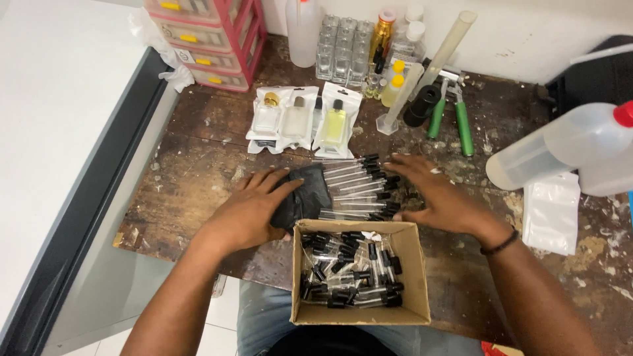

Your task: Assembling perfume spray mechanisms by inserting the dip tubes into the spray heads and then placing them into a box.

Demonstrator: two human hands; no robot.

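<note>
Slim clear glass spray vials with black caps [356, 188] lie side by side in a neat row on the worn, paint-flecked wooden tabletop [198, 165], caps all pointing the same way, which keeps them from rolling and makes them easy to count. The left hand [254, 207] presses down on a crumpled black plastic bag [303, 194] at the row's left end, fingers curled over it in a loose grasp, so the bag works as a stop against the vials' bases. The right hand [438, 194] lies flat and relaxed, fingers spread and gripping nothing, its fingertips touching the capped ends as if squaring the row from the other side. Just below the row, at the table's near edge, an open brown cardboard box [409, 264] holds a loose jumble of the same vials, close to both hands. Further back, three flat perfume bottles in clear pouches [300, 118] rest together, near green-handled pliers [461, 122]; a large translucent plastic jug with a red cap [567, 145] lies tipped on its side at the right.
</note>
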